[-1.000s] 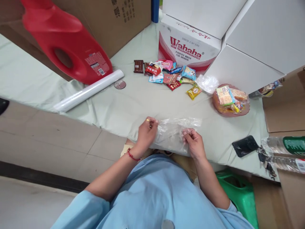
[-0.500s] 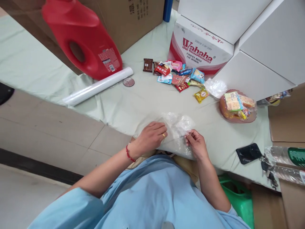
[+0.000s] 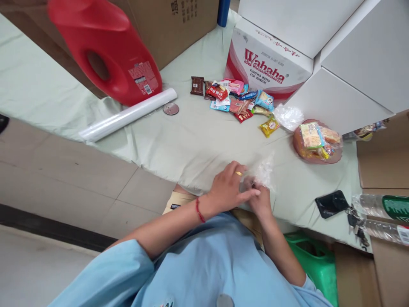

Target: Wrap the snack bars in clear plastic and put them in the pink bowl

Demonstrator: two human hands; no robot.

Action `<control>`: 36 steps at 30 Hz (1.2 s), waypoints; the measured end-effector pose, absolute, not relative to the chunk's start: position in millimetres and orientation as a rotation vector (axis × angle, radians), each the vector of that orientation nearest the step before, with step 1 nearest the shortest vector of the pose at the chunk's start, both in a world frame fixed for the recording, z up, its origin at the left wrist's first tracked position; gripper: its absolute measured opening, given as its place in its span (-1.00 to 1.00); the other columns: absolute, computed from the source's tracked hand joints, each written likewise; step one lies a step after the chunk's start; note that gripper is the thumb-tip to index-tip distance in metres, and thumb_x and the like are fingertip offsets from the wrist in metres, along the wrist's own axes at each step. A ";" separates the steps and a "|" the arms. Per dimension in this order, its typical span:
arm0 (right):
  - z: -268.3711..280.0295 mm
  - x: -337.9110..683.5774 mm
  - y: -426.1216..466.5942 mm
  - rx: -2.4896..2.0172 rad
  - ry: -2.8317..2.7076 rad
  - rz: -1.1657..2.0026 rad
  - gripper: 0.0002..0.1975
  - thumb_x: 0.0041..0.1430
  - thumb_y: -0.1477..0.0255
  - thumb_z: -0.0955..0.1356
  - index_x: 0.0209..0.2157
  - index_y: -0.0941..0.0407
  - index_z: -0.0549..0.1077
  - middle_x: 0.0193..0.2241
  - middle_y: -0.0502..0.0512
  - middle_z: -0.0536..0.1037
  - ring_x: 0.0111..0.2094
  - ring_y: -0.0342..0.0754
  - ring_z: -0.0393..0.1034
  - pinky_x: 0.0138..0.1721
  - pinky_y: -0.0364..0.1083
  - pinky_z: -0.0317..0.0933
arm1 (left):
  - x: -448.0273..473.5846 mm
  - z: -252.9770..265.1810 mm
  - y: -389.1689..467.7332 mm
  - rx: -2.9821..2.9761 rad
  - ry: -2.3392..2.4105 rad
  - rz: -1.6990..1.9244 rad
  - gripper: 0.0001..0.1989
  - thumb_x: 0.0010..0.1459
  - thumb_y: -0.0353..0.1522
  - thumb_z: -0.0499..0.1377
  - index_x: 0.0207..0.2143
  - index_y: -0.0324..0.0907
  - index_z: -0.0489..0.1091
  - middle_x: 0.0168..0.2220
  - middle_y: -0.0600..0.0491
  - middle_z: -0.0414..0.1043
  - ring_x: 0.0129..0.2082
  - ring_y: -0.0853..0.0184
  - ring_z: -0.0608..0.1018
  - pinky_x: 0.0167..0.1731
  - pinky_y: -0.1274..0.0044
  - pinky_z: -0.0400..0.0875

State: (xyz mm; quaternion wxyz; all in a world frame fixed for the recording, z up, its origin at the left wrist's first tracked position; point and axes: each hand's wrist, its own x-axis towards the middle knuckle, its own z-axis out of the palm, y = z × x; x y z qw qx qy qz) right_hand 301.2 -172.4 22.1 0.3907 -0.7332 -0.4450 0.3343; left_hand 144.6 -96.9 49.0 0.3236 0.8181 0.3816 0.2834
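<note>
A crumpled clear plastic bag [image 3: 266,170] is bunched up at the front edge of the table. My right hand [image 3: 261,200] has its fingers closed round the gathered plastic, and the lower part of the bag is hidden behind it. Just left of it, my left hand [image 3: 228,187], with a ring on one finger, has its fingers spread and thumb stretched across toward the right wrist. I see nothing held in the left hand.
Wrapped snacks [image 3: 238,99] lie before a Wahaha carton [image 3: 268,64]. To their right are crumpled plastic [image 3: 288,117] and a snack bowl [image 3: 302,154]. A plastic roll [image 3: 128,115] lies by a red jug [image 3: 115,51]. At right are a phone [image 3: 331,204] and bottles [image 3: 373,206].
My left hand has moved right, off the spread plastic, and its fingers have opened. The bag is now gathered into a bunch at my right hand.
</note>
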 end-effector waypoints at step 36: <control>14.5 304.5 -171.2 -1.444 -0.582 1.225 -0.59 -0.08 0.05 0.60 -0.38 0.06 0.55 -0.10 0.10 0.60 -0.19 -0.02 0.51 -0.17 -0.03 0.50 | 118.4 69.2 -12.9 2.485 0.944 0.036 -0.53 0.41 -0.33 -0.05 0.28 -0.16 0.37 0.20 -0.21 0.52 0.00 0.04 0.66 -0.02 0.32 0.48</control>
